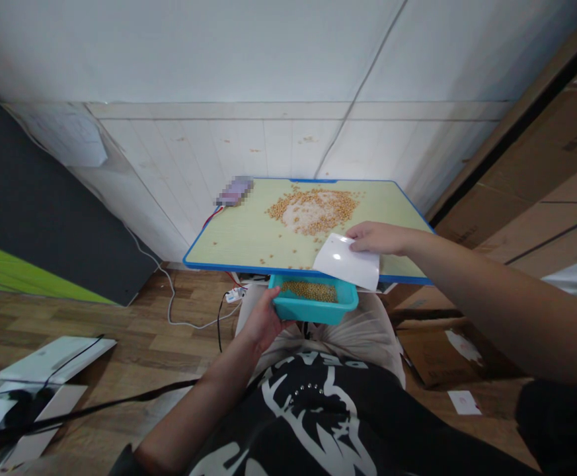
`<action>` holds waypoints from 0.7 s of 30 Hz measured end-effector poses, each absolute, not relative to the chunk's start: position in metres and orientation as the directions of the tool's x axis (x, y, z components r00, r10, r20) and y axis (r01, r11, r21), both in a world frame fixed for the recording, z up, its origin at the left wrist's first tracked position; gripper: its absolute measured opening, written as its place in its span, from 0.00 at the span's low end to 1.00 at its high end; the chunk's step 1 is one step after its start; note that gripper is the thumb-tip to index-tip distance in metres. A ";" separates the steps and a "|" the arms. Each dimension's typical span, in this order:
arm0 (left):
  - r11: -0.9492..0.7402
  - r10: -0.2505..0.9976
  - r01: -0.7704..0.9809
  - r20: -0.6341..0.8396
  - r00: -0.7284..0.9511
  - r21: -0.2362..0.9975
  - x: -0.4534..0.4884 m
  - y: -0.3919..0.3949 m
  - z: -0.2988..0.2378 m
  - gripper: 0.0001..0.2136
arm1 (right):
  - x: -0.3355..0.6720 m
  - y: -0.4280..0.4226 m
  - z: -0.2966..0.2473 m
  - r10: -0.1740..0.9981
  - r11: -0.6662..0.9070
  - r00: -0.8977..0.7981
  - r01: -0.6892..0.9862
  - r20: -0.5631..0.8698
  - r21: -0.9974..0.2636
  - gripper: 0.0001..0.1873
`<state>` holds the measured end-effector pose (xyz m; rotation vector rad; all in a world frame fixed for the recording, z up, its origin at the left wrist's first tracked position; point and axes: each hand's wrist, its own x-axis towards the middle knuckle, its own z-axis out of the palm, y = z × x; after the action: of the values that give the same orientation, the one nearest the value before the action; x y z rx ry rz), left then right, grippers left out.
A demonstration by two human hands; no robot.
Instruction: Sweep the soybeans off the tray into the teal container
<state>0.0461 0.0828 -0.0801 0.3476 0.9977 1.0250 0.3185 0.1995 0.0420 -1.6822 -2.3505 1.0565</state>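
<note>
A turquoise plastic basket [312,312] with small greenish-brown beans [312,291] in it is just below the table's front edge, above my lap. My left hand [267,317] is closed on its left end, the thumb over the rim. My right hand [373,238] pinches a white sheet [348,264], bent and glossy, which slants over the table edge towards the basket's right end. Behind the sheet, a pile of yellow soybean-like beans [340,206] lies around and among white grains [301,215] on the tabletop. A few loose beans are scattered in front of the pile.
The small table [233,241] has a blue rim and stands against a white wall. A blurred-out device [235,190] with a red cable lies at its back left corner. Cardboard boxes [531,165] rise on the right; a white power strip [235,295] is below the table.
</note>
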 end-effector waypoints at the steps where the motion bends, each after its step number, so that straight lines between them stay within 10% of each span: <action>1: 0.512 0.837 -0.549 -0.527 0.148 0.660 0.046 0.083 -0.080 0.19 | 0.320 0.201 0.045 0.861 0.156 -0.395 0.804 -0.320 -0.573 0.09; 12: 0.517 0.834 -0.526 -0.535 0.134 0.675 0.040 0.082 -0.084 0.21 | 0.350 0.247 0.062 0.994 0.008 -0.054 0.899 -0.093 -0.438 0.14; 21: 0.506 0.831 -0.551 -0.547 0.105 0.663 0.032 0.080 -0.080 0.18 | 0.328 0.256 0.067 0.973 0.230 -0.230 0.963 0.014 -0.140 0.15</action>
<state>0.0321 0.0798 -0.0797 0.3264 1.0398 1.0447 0.3280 0.2558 0.0669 -1.8844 -2.3843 0.1549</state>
